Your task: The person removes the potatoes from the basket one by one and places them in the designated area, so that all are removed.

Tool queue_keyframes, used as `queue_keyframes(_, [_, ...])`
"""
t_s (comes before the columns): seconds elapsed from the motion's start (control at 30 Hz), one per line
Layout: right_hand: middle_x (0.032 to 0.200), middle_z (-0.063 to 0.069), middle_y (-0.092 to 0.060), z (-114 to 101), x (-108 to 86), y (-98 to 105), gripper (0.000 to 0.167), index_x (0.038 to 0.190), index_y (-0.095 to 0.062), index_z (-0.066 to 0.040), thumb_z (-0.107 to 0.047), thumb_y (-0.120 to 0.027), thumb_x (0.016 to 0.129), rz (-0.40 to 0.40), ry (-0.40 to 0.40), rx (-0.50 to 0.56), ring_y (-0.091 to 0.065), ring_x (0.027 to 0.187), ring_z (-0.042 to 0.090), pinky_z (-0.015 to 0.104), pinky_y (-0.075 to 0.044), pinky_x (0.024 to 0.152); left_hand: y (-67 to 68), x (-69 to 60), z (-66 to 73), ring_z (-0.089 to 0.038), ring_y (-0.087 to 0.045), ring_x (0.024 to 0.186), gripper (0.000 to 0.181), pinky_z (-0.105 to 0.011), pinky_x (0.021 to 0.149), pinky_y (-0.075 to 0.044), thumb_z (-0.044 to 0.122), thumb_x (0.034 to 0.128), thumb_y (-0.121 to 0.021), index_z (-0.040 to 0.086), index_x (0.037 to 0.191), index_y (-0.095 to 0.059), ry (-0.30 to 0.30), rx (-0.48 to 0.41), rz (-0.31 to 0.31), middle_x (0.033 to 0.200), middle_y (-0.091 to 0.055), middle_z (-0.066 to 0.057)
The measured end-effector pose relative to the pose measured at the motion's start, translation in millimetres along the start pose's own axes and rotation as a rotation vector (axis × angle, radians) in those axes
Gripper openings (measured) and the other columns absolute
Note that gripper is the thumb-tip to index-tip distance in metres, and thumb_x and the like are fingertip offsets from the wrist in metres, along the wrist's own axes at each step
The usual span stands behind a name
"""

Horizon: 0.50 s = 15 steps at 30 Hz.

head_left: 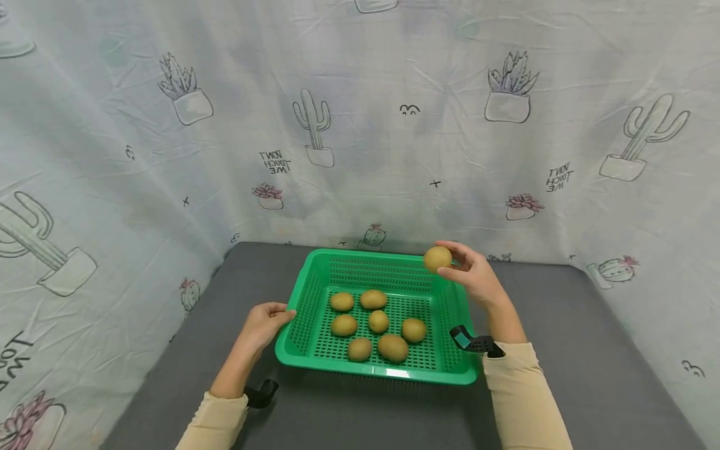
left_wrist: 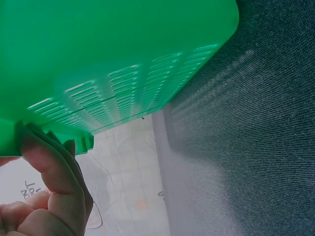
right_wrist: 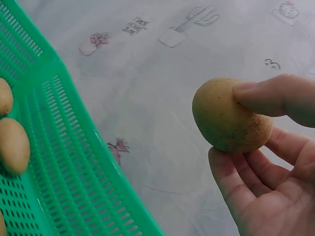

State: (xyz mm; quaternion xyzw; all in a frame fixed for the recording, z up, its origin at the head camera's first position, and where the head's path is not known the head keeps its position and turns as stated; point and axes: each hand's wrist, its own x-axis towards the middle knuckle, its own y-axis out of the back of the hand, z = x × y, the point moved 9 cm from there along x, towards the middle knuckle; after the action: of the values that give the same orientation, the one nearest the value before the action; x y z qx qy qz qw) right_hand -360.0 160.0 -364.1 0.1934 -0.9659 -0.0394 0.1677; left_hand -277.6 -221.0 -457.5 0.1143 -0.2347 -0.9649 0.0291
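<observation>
A green plastic basket (head_left: 382, 370) with slotted walls stands on the dark table, several potatoes (head_left: 392, 348) lying spread over its floor. At its left side my left hand (head_left: 263, 325) grips the rim, thumb on top. From below, the left wrist view shows the curled fingers (left_wrist: 54, 172) hooked under that rim. My right hand (head_left: 477, 278) pinches one potato (head_left: 437, 259) between thumb and fingers, above the basket's back right corner. In the right wrist view this potato (right_wrist: 226, 115) is held apart from the basket wall (right_wrist: 83, 147).
Dark grey cloth (head_left: 562, 350) covers the table around the basket. Behind and at both sides hangs a pale curtain (head_left: 388, 125) printed with cacti and potted plants. A black strap (head_left: 478, 342) is on the right wrist, another (head_left: 261, 394) on the left.
</observation>
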Motion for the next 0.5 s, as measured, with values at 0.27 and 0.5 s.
queue_keyframes(0.27, [0.119, -0.002, -0.055, -5, -18.7, 20, 0.048, 0.135, -0.045, 0.007, 0.011, -0.057, 0.089, 0.071, 0.053, 0.100, -0.060, 0.101, 0.006, 0.019, -0.051, 0.081, 1.3, 0.7, -2.5, -0.040, -0.050, 0.117, 0.051, -0.052, 0.094, -0.043, 0.024, 0.0952, -0.057, -0.009, 0.133, -0.047, 0.000, -0.003, -0.002, 0.126, -0.052, -0.028])
queue_keyframes(0.5, [0.120, -0.001, -0.053, 0, -43.5, 48, 0.047, 0.134, -0.046, 0.006, 0.012, -0.056, 0.089, 0.232, 0.074, 0.125, -0.057, 0.102, 0.004, 0.015, -0.050, 0.079, -2.4, 0.6, -0.2, -0.041, -0.050, 0.118, 0.052, -0.053, 0.094, -0.043, 0.024, 0.0959, -0.057, -0.009, 0.134, -0.045, -0.007, -0.020, -0.022, 0.128, -0.050, -0.029])
